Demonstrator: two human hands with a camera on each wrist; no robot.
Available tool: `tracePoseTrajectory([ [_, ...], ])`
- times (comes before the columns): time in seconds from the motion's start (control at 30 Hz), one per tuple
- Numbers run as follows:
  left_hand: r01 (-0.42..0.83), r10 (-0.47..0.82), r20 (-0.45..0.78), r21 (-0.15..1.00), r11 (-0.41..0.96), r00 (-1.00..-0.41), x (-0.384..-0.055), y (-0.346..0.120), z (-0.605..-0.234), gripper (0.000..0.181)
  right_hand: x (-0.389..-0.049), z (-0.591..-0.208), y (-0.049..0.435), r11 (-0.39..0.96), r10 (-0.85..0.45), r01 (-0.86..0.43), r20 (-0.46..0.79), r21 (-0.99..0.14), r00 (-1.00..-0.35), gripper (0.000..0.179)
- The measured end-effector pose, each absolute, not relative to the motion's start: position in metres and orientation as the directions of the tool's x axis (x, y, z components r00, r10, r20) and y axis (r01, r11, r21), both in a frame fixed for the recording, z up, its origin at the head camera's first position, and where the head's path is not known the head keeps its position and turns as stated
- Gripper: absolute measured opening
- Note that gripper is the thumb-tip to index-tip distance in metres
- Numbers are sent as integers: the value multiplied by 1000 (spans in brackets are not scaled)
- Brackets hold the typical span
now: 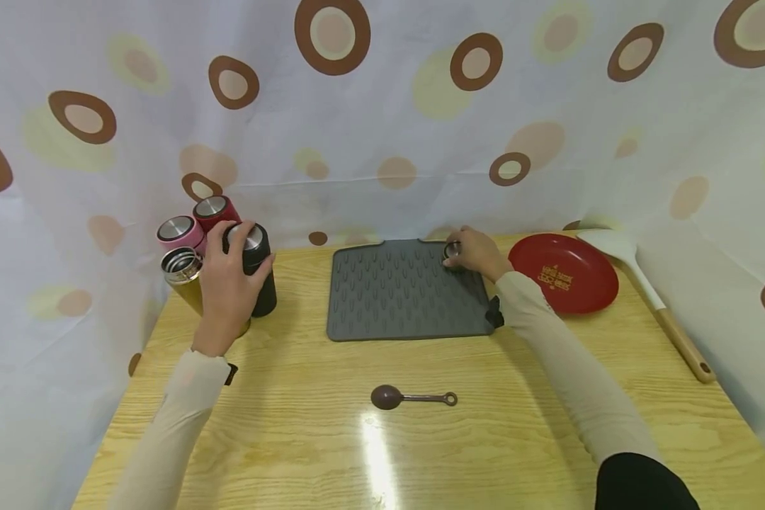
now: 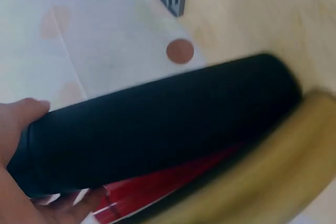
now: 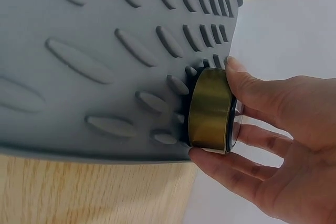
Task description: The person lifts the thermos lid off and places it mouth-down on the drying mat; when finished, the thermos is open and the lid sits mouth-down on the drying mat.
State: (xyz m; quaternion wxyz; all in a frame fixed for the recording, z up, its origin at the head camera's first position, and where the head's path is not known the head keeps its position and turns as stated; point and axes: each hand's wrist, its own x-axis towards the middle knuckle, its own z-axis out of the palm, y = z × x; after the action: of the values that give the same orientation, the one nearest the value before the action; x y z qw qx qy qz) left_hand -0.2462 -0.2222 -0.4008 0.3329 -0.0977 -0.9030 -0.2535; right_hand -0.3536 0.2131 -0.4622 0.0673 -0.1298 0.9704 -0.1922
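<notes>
My left hand (image 1: pixel 227 290) grips the black thermos (image 1: pixel 265 287) around its silver-topped lid; in the left wrist view the thumb and fingers lie on both sides of the thermos's top end (image 2: pixel 31 150). Just left of it stands a gold thermos (image 1: pixel 188 280) without its lid, its steel mouth showing. At the back right corner of a grey ridged mat (image 1: pixel 408 290), my right hand (image 1: pixel 478 253) holds a gold bottle lid (image 3: pixel 210 109) between thumb and fingers. The lid sits against the ridges, its dark edge toward the mat.
Behind the left hand stand a pink thermos (image 1: pixel 178 230) and a red thermos (image 1: pixel 217 207). A red oval plate (image 1: pixel 586 276) and a white spatula (image 1: pixel 644 283) with a wooden handle lie at the right. A brown spoon (image 1: pixel 387 397) lies in front of the mat. Patterned cloth hangs around the table.
</notes>
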Motion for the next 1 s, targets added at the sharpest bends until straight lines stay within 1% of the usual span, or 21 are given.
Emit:
tracePoseTrajectory([
  [0.13,333,-105,642,523,785,-759,-245,-221,-416,77,-353,-461,210,888,-283,-228,-83,-401,-956,55],
  [0.23,335,-168,644,581,742,-746,-242,-220,-425,88,-352,-460,207,883,-291,-232,-89,-409,-952,56],
  [0.33,323,-217,625,632,704,-750,-241,-217,-430,93,-353,-460,207,882,-300,-241,-89,-405,-950,56],
  [0.47,308,-230,581,679,667,-781,-241,-211,-438,91,-354,-461,210,888,-289,-228,-99,-398,-952,56],
  [0.6,318,-204,567,684,656,-798,-240,-205,-444,87,-353,-462,213,896,-274,-212,-111,-391,-955,57],
  [0.83,360,-200,588,692,625,-784,-242,-201,-447,78,-349,-457,209,901,-273,-221,-92,-373,-957,54],
  [0.93,375,-216,585,718,587,-782,-243,-200,-446,77,-347,-456,206,907,-259,-209,-94,-366,-961,53],
  [1.0,381,-231,567,751,540,-791,-243,-200,-446,77,-347,-458,205,910,-251,-203,-91,-361,-964,53],
])
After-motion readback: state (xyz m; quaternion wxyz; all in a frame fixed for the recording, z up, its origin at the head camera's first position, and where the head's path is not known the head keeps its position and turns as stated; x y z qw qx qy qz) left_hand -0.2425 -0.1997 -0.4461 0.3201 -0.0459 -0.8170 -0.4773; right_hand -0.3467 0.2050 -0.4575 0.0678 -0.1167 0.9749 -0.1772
